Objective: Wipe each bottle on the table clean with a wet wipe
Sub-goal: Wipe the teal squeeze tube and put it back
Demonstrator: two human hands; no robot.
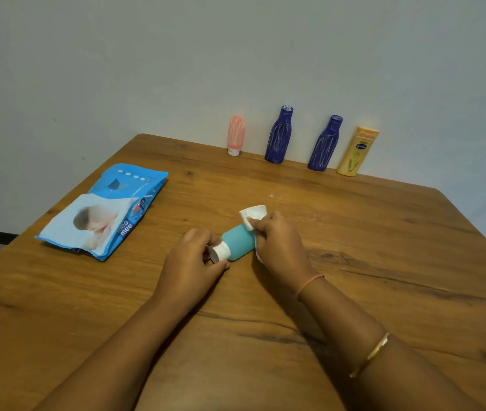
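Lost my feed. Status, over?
Left hand grips teal bottle at cap. Right hand holds wet wipe on its body. Wipes pack lies left, out of way.

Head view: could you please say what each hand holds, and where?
Left hand grips the small teal bottle by its white cap; right hand pinches a white wet wipe.

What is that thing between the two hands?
A teal bottle lies on its side between the left hand and the right hand, which holds a wet wipe; head view.

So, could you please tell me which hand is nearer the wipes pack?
Left. The left hand is right of the wipes pack; the right hand is farther right, beyond the teal bottle.
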